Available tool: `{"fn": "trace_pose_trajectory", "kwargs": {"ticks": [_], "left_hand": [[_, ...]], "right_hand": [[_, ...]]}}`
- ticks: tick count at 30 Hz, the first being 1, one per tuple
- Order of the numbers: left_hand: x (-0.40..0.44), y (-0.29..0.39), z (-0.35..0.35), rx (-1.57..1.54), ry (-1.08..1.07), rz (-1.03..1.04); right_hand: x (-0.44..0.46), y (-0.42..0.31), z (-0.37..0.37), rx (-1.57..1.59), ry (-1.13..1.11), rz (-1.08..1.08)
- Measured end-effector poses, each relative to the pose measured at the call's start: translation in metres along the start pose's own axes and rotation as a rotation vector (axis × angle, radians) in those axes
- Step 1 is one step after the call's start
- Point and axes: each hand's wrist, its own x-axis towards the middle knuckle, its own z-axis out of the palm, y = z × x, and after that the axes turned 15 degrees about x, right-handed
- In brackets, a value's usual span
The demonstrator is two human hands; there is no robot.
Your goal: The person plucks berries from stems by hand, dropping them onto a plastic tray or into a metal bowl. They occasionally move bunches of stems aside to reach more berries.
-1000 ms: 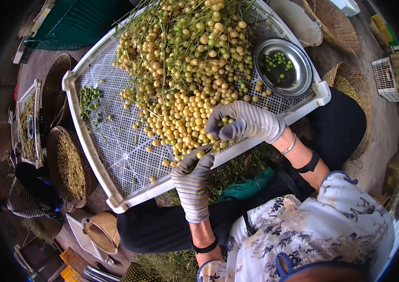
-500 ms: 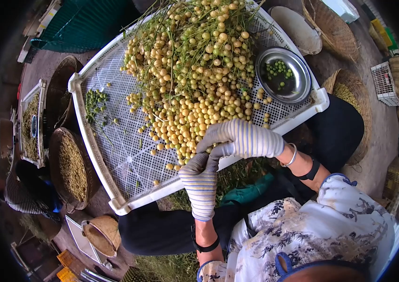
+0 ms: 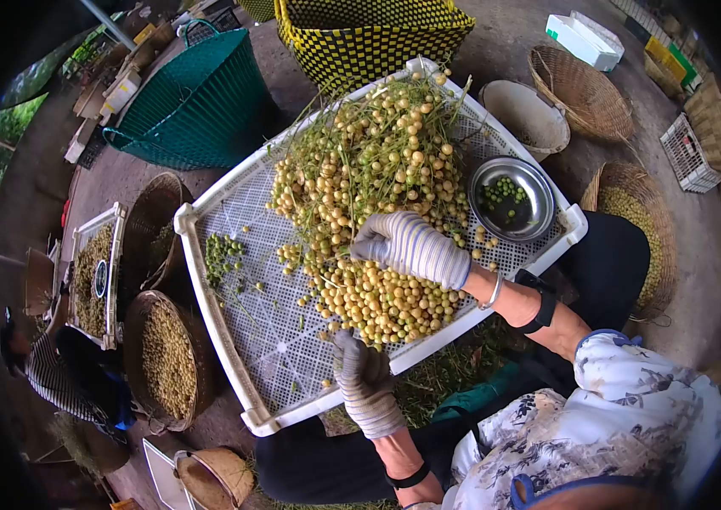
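Observation:
My right hand (image 3: 415, 246), in a striped knit glove, reaches over the heap of small round yellow fruits (image 3: 352, 183) on green stems. Its fingers are bent together at the heap's near side; whatever they pinch is hidden. Loose yellow fruits (image 3: 390, 302) lie just below that hand. My left hand (image 3: 366, 382), gloved alike, is at the near edge of the white perforated tray (image 3: 245, 340). Its fingers are curled in, and their contents cannot be made out. A metal bowl (image 3: 539, 223) with small green fruits sits on the tray's right side. Green fruits (image 3: 223, 257) lie at the left.
Beyond the tray stand a green woven basket (image 3: 199, 102) and a yellow-black basket (image 3: 377, 47). Fruit-filled baskets flank it at left (image 3: 132, 357) and right (image 3: 670, 234). A person in a striped top (image 3: 53, 370) sits far left beside another tray (image 3: 80, 231).
My hands, together at the tray's near edge before, are now apart. The right has moved up over the fruit heap; the left stays near the edge. The view has tilted to show more beyond the tray.

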Motion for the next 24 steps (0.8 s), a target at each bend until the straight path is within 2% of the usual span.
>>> {"fn": "trace_pose_trajectory", "kwargs": {"ticks": [1,2,3,5,7,9,11,13,14,17,18,19,22,24], "left_hand": [[-0.002,0.001,-0.003,-0.040,-0.023,-0.032],[-0.002,-0.002,-0.007,-0.067,-0.004,-0.035],[-0.003,-0.006,-0.011,-0.098,0.018,-0.043],[-0.004,-0.006,-0.008,-0.164,-0.020,-0.074],[-0.005,-0.004,-0.004,-0.216,-0.055,-0.101],[-0.005,-0.007,-0.004,-0.262,-0.093,-0.092],[-0.007,-0.008,-0.002,-0.340,-0.095,-0.119],[-0.007,-0.014,-0.012,-0.370,-0.190,-0.095],[-0.007,-0.013,-0.012,-0.371,-0.169,-0.110],[-0.010,-0.010,-0.014,-0.360,-0.095,-0.147],[-0.010,-0.009,-0.014,-0.357,-0.071,-0.147],[-0.011,-0.009,-0.014,-0.353,-0.050,-0.146],[-0.018,0.001,-0.001,-0.169,0.077,-0.154],[-0.014,-0.004,-0.003,-0.217,-0.023,-0.145]], "right_hand": [[0.006,-0.024,-0.001,-0.214,0.006,-0.001],[0.013,-0.045,-0.001,-0.250,0.056,-0.096],[0.025,-0.057,-0.004,-0.171,0.041,-0.249],[0.068,-0.055,-0.008,-0.407,0.218,-0.541],[0.116,-0.055,-0.024,-0.786,0.329,-0.916],[0.149,-0.035,-0.041,-1.213,0.276,-0.849],[0.152,-0.047,-0.046,-1.433,-0.084,-0.101],[0.165,-0.013,-0.066,-1.255,-0.012,-0.072],[0.162,-0.019,-0.071,-1.318,-0.072,-0.038],[0.173,-0.022,-0.088,-1.084,0.008,-0.248],[0.181,-0.032,-0.091,-1.160,0.015,-0.128],[0.162,-0.077,-0.082,-1.303,0.036,-0.234],[0.134,-0.144,-0.072,-1.250,0.203,-0.387],[0.122,-0.164,-0.079,-1.232,0.200,-0.511]]}}
